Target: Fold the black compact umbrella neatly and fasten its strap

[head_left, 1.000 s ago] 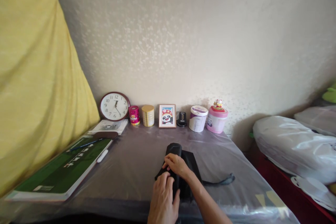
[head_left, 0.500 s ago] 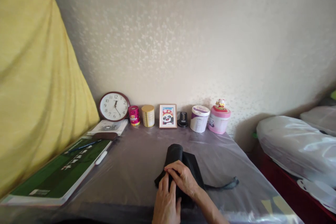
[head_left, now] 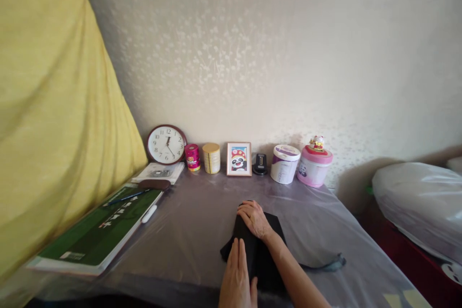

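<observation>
A black rolled cloth bundle (head_left: 257,257) lies on the table with its long side pointing away from me. A dark strap (head_left: 327,264) trails from it to the right. My right hand (head_left: 255,220) curls over the far end of the roll, fingers bent around its top. Nearer to me, my left hand (head_left: 236,274) lies along the roll's left side, fingers straight and thumb apart. What is inside the cloth, if anything, is hidden.
A green book (head_left: 97,231), a pen (head_left: 126,197) and a brown case (head_left: 154,184) lie left. Along the wall stand a clock (head_left: 166,144), several canisters, a framed panda picture (head_left: 238,159) and a pink tub (head_left: 314,171). Plastic-wrapped items (head_left: 418,207) sit beyond the right edge.
My right hand has left its spot beside the left fingertips and moved forward onto the roll's far end. My left hand's fingers have straightened. The view has shifted slightly.
</observation>
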Demonstrator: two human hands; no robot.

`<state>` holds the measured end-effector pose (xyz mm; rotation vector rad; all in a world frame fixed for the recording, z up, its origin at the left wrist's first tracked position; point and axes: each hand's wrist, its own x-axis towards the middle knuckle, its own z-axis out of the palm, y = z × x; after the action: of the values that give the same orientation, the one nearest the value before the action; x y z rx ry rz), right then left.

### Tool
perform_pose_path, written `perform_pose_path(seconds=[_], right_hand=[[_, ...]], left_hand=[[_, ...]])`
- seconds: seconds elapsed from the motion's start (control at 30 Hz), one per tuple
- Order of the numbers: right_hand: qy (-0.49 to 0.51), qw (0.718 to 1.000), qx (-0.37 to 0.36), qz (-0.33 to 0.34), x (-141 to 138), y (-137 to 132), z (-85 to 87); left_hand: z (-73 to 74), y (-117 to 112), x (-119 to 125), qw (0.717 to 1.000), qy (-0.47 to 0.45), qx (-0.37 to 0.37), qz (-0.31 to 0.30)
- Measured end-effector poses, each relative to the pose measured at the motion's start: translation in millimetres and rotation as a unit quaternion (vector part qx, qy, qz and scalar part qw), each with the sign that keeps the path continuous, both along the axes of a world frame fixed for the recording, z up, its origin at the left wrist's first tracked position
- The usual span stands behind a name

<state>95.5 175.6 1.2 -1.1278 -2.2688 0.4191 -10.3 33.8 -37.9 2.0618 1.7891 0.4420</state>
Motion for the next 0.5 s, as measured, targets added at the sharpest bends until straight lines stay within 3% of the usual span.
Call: perform_pose_path(seconds=[0.13, 0.27, 0.5], right_hand=[[0.014, 0.999, -0.017, -0.05, -1.2, 20.1, -3.4], [0.025, 0.989, -0.022, -0.142, 8.6, 28.7, -6.8], [0.027, 0.946, -0.046, -0.319, 84.5, 4.8, -17.8]], left_hand=[[4.1, 0.1, 0.3, 1.0, -0.019, -0.017, 0.004], [6.3, -0.3, 1.9, 0.999, -0.041, -0.023, 0.017], [12.2, -3.6, 2.4, 0.998, -0.059, -0.001, 0.011]])
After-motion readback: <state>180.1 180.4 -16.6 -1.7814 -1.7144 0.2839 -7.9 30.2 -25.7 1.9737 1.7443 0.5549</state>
